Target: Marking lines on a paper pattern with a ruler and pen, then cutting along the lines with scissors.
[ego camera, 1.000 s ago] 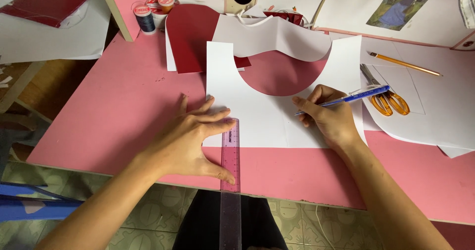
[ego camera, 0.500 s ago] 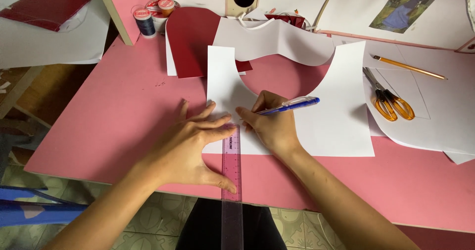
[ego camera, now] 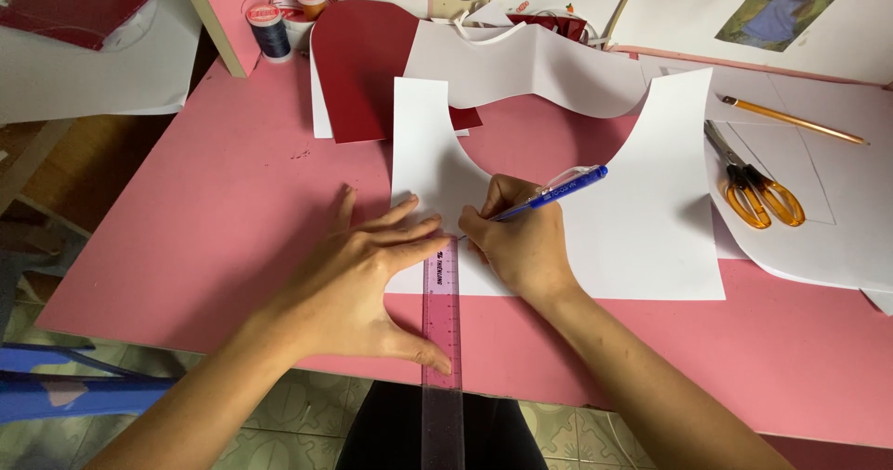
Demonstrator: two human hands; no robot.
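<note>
Our left hand (ego camera: 358, 279) lies flat, fingers spread, pressing a pink transparent ruler (ego camera: 441, 340) onto the white paper pattern piece (ego camera: 642, 219), which lies on the pink table (ego camera: 214, 219). Just right of the ruler, our right hand (ego camera: 521, 242) pinches a blue pen (ego camera: 549, 193), tip at the ruler's top edge. Orange-handled scissors (ego camera: 758, 191) lie further right of the ruler.

The left hand (ego camera: 358, 289) is lying flat and pressing down, fingers spread, thumb stretched toward the body. The right hand (ego camera: 519, 242) is curling in a writing grip just beside it, both forearms angling inward.
</note>
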